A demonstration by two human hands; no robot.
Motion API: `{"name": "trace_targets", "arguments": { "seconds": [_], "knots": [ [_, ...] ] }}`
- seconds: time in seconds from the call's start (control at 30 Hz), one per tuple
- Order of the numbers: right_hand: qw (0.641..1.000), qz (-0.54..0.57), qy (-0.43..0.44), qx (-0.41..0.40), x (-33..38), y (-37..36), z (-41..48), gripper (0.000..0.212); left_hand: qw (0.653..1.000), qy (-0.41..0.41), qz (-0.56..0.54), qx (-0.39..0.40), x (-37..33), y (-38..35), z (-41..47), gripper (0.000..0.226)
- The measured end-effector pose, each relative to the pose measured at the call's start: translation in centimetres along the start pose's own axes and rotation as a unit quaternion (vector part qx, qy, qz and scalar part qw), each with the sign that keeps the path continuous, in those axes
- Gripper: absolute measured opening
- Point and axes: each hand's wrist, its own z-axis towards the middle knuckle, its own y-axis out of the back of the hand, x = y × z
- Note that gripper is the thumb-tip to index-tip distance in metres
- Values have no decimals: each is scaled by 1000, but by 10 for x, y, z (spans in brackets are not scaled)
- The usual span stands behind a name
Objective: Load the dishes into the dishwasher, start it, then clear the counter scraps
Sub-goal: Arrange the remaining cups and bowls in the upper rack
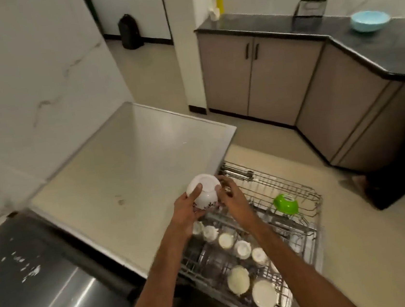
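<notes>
Loading step is proceeding. The left hand (190,209) is gripping a tilted white bowl (204,191), and the right hand (231,198) is clasping its far side, above the rack's (258,185) counter-side end. Judged next: lowering it mouth-down between free tines, clear of the green bowl (286,204).

At frame centre the left hand (188,213) and right hand (234,197) hold a bowl (203,193) above the upper-left corner of the pulled-out dishwasher rack (305,220). In the rack a row of cups (242,248) sits above plates (264,294), with a second bowl (286,204) at its right. A worktop (135,173) lies left of the rack. At upper right, a countertop (386,49) carries a bottle (219,0), a wire basket (309,13) and a third bowl (370,20).
</notes>
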Motion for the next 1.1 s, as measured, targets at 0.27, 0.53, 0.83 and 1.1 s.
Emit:
{"name": "trace_targets", "arguments": {
  "seconds": [0.27, 0.53, 0.83, 1.1],
  "knots": [
    [991, -83, 14, -101, -29, 82, 9, 82, 979, 38, 191, 60, 7, -103, 50, 54],
    [953, -106, -126, -253, -121, 114, 25, 82, 504, -281, 806, 134, 7, -129, 139, 81],
    [885, -221, -237, -334, -220, 134, 99, 95, 234, -353, 894, 146, 9, -110, 236, 75],
    [819, -397, -278, -307, -258, 149, 151, 104, 328, -408, 839, 152, 10, -107, 248, 75]
  ]
}}
